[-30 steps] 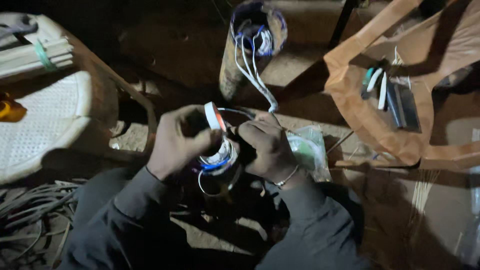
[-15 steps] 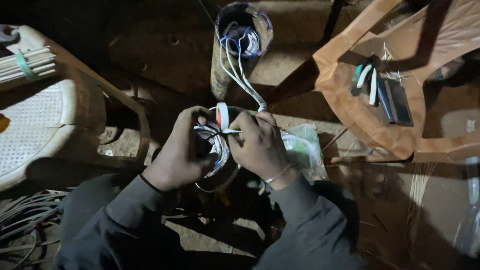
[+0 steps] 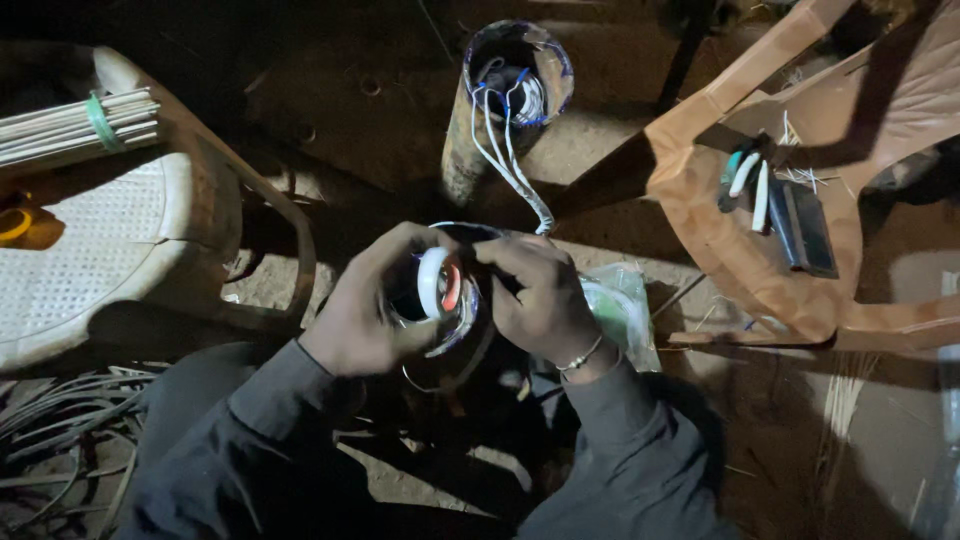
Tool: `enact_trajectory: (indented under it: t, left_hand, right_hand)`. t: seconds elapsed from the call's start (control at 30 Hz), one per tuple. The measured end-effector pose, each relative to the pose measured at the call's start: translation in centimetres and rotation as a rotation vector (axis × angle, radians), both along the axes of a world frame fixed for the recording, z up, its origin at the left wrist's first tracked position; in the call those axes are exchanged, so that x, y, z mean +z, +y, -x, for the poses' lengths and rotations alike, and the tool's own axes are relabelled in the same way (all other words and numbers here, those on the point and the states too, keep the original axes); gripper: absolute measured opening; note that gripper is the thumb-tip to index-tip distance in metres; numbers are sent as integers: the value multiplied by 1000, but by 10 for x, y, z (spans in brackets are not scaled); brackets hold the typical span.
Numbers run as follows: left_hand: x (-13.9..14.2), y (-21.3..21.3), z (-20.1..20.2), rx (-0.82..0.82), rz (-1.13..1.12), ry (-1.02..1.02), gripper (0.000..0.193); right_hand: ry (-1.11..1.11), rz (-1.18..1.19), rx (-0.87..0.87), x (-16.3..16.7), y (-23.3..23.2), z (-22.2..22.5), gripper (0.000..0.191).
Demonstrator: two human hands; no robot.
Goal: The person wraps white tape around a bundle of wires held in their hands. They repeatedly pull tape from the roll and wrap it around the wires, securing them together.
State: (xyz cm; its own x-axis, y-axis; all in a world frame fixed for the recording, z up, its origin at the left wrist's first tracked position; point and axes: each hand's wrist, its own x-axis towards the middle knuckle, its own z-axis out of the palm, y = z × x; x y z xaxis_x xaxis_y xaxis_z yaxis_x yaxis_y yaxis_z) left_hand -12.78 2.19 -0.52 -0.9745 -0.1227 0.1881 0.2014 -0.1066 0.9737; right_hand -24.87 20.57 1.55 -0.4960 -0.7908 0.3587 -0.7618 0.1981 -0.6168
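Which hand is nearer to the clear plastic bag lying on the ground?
The right hand. It is directly beside the plastic bag, which lies just to its right. The left hand holds the white tape roll, farther from the bag.

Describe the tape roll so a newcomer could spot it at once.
Start at the upright pipe at top centre and follow its white wires down to the two hands. The tape roll sits between left hand and right hand: a small white ring with an orange-red core.
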Motion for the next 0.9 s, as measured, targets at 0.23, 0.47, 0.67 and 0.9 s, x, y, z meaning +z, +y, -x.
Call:
enact_trajectory:
  t: [0.23, 0.47, 0.67, 0.9]
  left_hand:
    - [-15, 11, 6, 97, 391, 4, 51]
    - [-27, 18, 26, 57, 71, -433, 59]
    - [-13, 8, 24, 49, 164, -329, 48]
    - [-9, 13, 22, 256, 302, -389, 54]
  right_hand:
    - [-226, -81, 24, 5, 8, 6, 13]
    - [280, -101, -95, -9, 5, -1, 15]
    - [254, -55, -137, -15, 2, -5, 21]
    - [177, -31, 6, -10, 0, -8, 28]
